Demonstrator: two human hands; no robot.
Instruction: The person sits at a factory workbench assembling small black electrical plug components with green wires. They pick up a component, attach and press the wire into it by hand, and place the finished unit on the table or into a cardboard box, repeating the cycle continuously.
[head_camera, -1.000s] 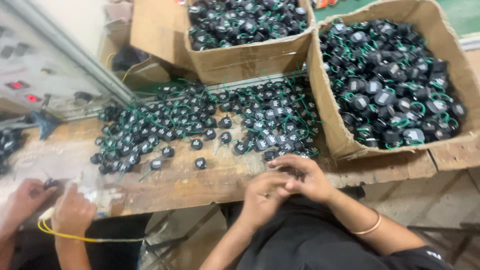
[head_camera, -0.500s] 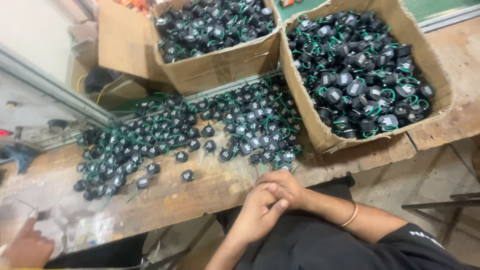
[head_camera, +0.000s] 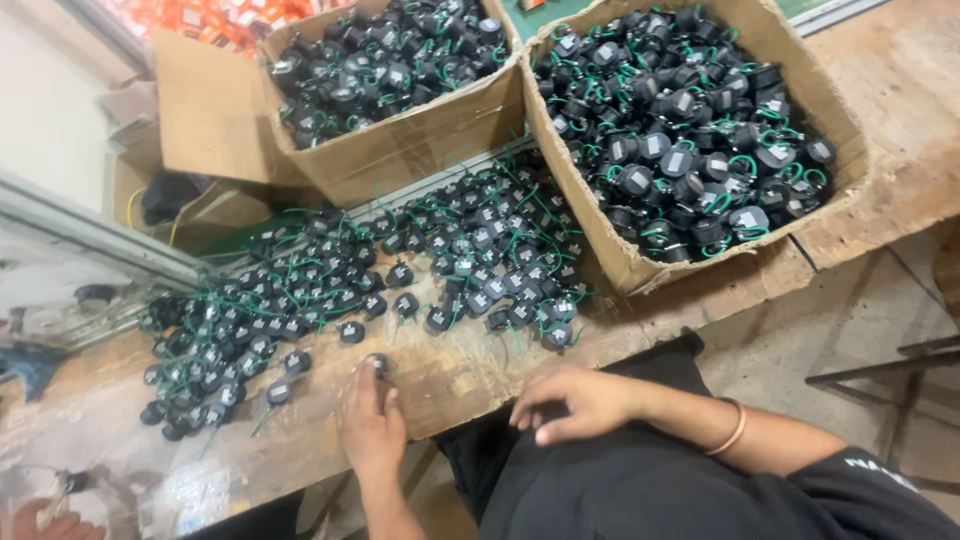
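Note:
My left hand (head_camera: 372, 418) reaches onto the wooden workbench (head_camera: 450, 375) and its fingertips rest on a small black round part with green wires (head_camera: 378, 362). My right hand (head_camera: 572, 402) hangs at the bench's front edge over my dark lap, fingers loosely curled and holding nothing. A pile of the same black parts with green wires (head_camera: 340, 290) spreads across the bench just beyond my left hand.
Two cardboard boxes full of the black parts stand at the back, one to the right (head_camera: 690, 130) and one in the middle (head_camera: 400, 90). Another person's hand (head_camera: 45, 520) shows at the bottom left. A metal rail (head_camera: 90, 235) runs along the left.
My two hands were together at my lap; now my left hand has reached forward onto the bench to a loose black part. The view has shifted left.

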